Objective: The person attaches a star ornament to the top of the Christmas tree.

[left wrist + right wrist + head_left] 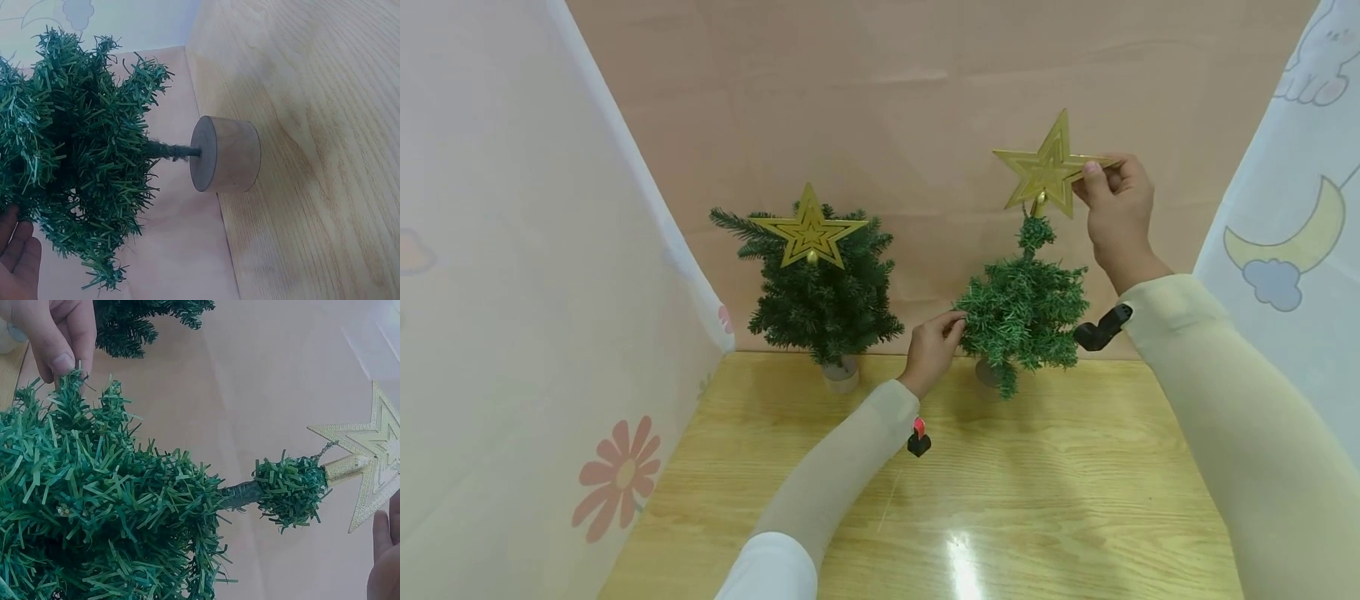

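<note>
A small green Christmas tree (1018,312) stands at the right on the table, its round wooden base (234,156) plain in the left wrist view. On its top sits a gold star tree topper (1049,171), with the star's socket (347,467) at the tip of the stem. My right hand (1118,212) pinches one point of this star between thumb and fingers. Lower down, on the tree's left side, my left hand (931,352) pinches the end of a branch; the right wrist view shows the thumb (61,361) against it.
To the left stands a darker green Christmas tree (823,304) topped by another gold star (811,235). Both trees are close to the pinkish backdrop (925,150) at the rear of the wooden table (1000,500). Patterned white cloths (512,333) hang at both sides.
</note>
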`<state>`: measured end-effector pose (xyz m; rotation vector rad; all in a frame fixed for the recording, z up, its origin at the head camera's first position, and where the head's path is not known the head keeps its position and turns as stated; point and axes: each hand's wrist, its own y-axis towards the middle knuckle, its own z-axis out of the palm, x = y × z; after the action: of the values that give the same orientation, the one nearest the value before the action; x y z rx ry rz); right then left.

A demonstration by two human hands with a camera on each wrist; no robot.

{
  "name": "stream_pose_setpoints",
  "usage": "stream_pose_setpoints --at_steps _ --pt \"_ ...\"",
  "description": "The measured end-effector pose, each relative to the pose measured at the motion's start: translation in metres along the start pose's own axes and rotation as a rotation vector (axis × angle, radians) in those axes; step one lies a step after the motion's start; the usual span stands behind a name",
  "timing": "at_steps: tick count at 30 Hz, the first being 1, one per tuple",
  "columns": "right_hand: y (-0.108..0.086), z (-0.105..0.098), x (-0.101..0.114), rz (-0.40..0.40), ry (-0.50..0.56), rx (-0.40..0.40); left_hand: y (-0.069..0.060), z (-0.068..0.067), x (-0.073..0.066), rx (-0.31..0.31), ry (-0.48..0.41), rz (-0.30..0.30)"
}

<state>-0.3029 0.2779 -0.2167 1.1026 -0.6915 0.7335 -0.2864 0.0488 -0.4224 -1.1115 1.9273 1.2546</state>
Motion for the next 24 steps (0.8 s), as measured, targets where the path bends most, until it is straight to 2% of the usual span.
stream_pose_setpoints --at_steps 8,24 --pt "0.0016 0.0020 -0.0007 0.087 -0.015 0.005 0.0004 0.0000 -0.0029 -0.001 0.016 -0.004" --pt "0.0054 -0.0032 -0.0014 0.141 -0.041 0.000 0.0009 -0.0004 -0.0035 0.000 0.004 -0.014"
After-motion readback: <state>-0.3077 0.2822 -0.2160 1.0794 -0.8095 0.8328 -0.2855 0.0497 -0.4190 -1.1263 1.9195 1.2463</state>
